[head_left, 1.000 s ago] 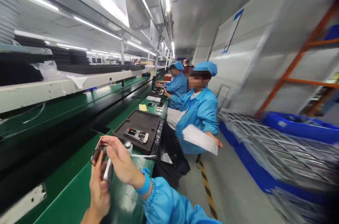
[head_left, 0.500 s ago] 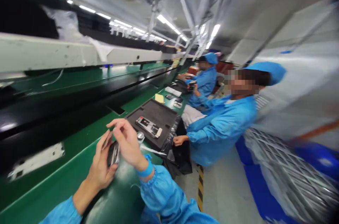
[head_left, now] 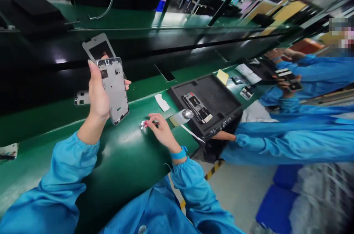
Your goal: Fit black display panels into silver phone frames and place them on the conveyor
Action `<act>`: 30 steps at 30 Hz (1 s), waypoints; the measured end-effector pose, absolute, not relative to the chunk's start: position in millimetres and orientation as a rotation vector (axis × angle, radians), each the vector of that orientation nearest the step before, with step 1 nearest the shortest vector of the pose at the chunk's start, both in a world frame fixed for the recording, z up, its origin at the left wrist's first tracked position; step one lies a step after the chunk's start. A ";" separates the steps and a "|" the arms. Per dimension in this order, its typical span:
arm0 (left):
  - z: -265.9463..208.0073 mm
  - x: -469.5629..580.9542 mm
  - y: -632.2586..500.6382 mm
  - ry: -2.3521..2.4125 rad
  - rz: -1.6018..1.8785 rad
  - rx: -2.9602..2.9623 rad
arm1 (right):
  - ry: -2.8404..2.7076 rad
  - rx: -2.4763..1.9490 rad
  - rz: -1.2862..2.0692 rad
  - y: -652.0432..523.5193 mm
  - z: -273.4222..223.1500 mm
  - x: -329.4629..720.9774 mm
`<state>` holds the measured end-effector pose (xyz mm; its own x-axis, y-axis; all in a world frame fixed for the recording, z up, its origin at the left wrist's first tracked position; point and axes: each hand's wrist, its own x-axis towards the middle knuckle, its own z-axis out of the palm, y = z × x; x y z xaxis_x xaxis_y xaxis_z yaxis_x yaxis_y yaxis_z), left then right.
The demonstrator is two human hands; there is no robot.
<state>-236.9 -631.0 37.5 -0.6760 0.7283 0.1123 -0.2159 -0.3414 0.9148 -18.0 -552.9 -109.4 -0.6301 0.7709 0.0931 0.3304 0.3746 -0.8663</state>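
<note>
My left hand (head_left: 98,93) is closed around a grey phone frame (head_left: 114,86), raised above the bench with its cut-out, screw-holed face towards me. Behind it, partly covered by hand and frame, is a second grey phone part (head_left: 101,45) with a dark panel. Low over the green mat, my right hand (head_left: 162,130) has its thumb and fingers pinched at a small shiny piece with some red (head_left: 143,125). The kind of that piece is too small to make out. A metal-topped bottle (head_left: 183,116) stands to the right of this hand.
A black foam tray (head_left: 221,97) holds phone parts (head_left: 197,107). Near it are a white paper scrap (head_left: 162,102) and a yellow note (head_left: 222,77). Another phone frame (head_left: 81,97) lies on the dark strip at left. Co-workers in blue sleeves (head_left: 276,141) sit along the right.
My view has swung left and down. My hands, close together before, are now apart: the left has raised the phone frame, the right has lowered to the mat at the small shiny piece.
</note>
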 end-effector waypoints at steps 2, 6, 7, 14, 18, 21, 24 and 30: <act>42.6 -238.5 -633.9 1.244 2.090 0.663 | -2.277 -0.959 1.109 -553.0 -119.9 -20.3; 46.5 -235.8 -634.9 1.093 2.169 0.609 | -2.349 -1.037 0.950 -553.9 -125.7 -21.1; 48.2 -234.5 -635.5 1.081 2.146 0.595 | -2.359 -1.057 0.907 -554.8 -126.2 -21.3; 68.6 -222.4 -642.7 1.068 1.989 0.456 | -2.386 -1.226 0.504 -565.3 -133.1 -30.8; 82.0 -216.8 -655.3 1.082 1.823 0.360 | -2.321 -1.257 0.488 -566.2 -134.5 -40.5; 85.5 -216.2 -668.6 1.047 1.787 0.416 | -2.217 -1.204 0.649 -558.3 -129.3 -43.7; 83.8 -214.0 -676.4 0.977 1.799 0.514 | -2.119 -1.136 0.723 -544.6 -116.6 -43.4; 85.9 -197.5 -682.0 0.889 1.575 0.543 | -1.895 -0.867 1.063 -531.6 -59.2 -51.5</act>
